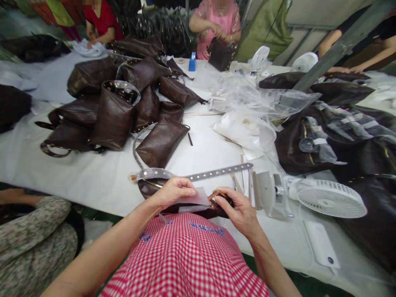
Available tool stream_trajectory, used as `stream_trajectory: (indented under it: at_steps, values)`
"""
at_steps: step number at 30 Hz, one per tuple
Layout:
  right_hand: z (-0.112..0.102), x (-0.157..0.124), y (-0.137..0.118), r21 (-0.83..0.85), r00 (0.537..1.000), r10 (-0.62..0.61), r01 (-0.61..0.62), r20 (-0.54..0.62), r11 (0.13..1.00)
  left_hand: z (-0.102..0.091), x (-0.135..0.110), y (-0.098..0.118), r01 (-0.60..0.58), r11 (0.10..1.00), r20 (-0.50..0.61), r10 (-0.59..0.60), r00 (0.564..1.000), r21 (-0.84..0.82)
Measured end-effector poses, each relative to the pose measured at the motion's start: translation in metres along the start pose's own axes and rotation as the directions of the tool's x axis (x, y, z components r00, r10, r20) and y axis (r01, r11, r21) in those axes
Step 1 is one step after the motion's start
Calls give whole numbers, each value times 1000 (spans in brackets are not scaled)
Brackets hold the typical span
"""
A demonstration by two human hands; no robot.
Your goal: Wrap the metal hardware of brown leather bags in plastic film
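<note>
Low at the table's near edge, my left hand (177, 192) pinches a thin whitish translucent sheet (199, 196). My right hand (239, 208) is closed around a brass-coloured buckle (216, 199) on a dark leather strap, close to the sheet's right end. Under and behind my hands lies a dark brown leather bag (150, 186), partly hidden by my left hand and wrist. A studded strap (219, 170) in clear wrapping stretches across the table just beyond my hands.
Brown leather bags (114, 119) are heaped at the left, with larger ones (297, 144) at the right. Clear plastic bags (247, 128) lie mid-table. A white fan (332, 199) and a white device (321, 243) are right of my hand. A co-worker (216, 24) handles a bag opposite; a sleeve (37, 243) is left.
</note>
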State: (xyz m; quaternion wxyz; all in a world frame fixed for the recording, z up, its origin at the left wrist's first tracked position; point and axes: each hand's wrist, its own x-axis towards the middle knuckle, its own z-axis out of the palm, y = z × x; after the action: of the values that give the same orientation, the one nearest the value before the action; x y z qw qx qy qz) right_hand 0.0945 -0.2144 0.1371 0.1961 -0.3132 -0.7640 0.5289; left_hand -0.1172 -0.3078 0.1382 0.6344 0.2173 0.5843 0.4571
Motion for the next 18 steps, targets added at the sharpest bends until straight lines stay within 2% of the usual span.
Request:
stream_trajectory:
  at_steps: [8, 14, 18]
  values:
    - [3, 4, 0, 8, 1000, -16, 17, -25, 1000, 2, 3, -2, -10, 1000, -3, 10, 1000, 20]
    - [-2, 3, 6, 30, 989, 74, -70, -125, 997, 3, 2, 1, 2, 1000, 25, -2, 1000, -28]
    - [-3, 4, 5, -1, 993, 46, -46, -110, 999, 3, 3, -1, 16, 998, 39, -13, 999, -65]
